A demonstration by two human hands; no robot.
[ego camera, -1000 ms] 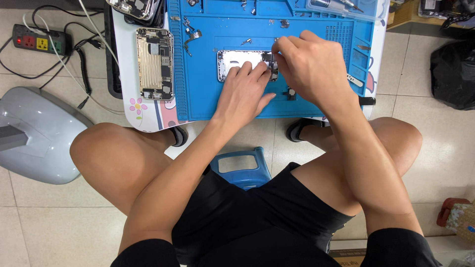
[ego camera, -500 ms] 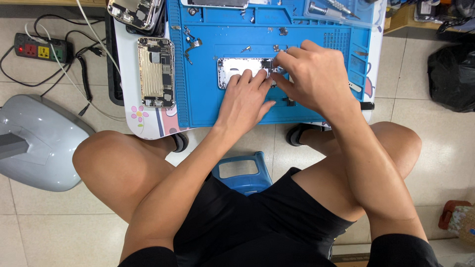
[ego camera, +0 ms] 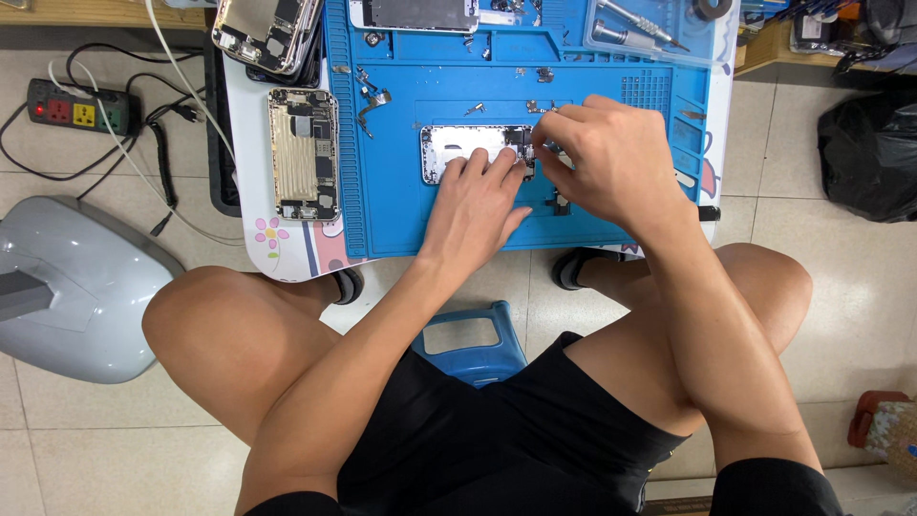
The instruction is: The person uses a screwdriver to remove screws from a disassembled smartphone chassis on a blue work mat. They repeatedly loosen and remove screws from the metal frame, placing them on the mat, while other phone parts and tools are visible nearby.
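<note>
Blue repair mat, two hands on an opened phone shell

Blue silicone mat (ego camera: 401, 205) covers most of a small white surface (ego camera: 250, 182) seen from above, with the seated person's bare knees and black shorts below it and a pale tiled floor around. A large grey plastic housing (ego camera: 67, 287) sits on the floor to the left, near a power strip (ego camera: 72, 107) and trailing cables. A black bag (ego camera: 869, 158) rests at the right edge.

On the mat's centre lies a silver phone shell (ego camera: 463, 148), opened, flat, its long side running left to right. It looks like thin bare metal with a rounded corner and small dark parts at its right end. Such a shell is probably light and stiff but easy to bend or scratch, and its inner parts fragile, so it is best held by the outer edges.

The left hand (ego camera: 473, 205) lies flat, fingers spread, pressing the shell's lower edge down. The right hand (ego camera: 616, 158) curls over the shell's right end, fingers pinched close together; whether they grip a small part or tool cannot be told.

Left of the mat lies a gold opened phone (ego camera: 303, 153), with another opened phone (ego camera: 263, 33) above it. Loose screws and small brackets (ego camera: 368, 100) dot the mat, and a screwdriver (ego camera: 635, 24) lies in a clear tray at top right.
</note>
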